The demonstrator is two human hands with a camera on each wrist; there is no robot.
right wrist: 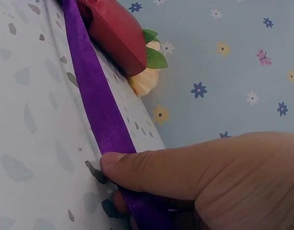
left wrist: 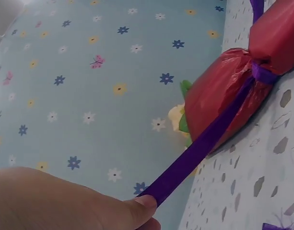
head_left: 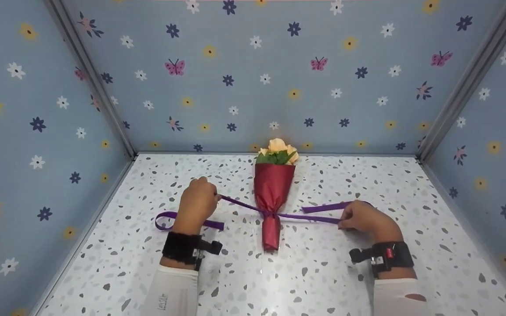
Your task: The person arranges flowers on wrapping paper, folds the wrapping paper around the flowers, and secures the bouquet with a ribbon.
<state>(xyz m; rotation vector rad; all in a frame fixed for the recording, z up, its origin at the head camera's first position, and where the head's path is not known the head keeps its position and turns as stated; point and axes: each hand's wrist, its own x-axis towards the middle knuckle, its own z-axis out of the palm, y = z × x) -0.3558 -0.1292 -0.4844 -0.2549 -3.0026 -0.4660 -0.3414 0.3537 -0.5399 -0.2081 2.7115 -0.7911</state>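
A bouquet (head_left: pixel 274 184) of cream flowers with green leaves, wrapped in red paper, lies on the speckled table. Purple ribbon (head_left: pixel 310 217) circles the narrow neck of the wrap, with a stretch running out to each side. To the left, my left hand (head_left: pixel 198 202) pinches one stretch between thumb and fingers; it slopes up taut from the neck. On the other side my right hand (head_left: pixel 369 219) pinches the second stretch, held nearly level. Loose ribbon tails lie by both hands: one loops beneath the left wrist, another passes behind the right hand.
Blue panels (head_left: pixel 253 87) printed with flowers and butterflies enclose the white speckled table (head_left: pixel 314 281) at the back and both sides. Grey metal posts (head_left: pixel 99 87) stand at the back corners. A black camera strap (head_left: pixel 182 248) is on each wrist.
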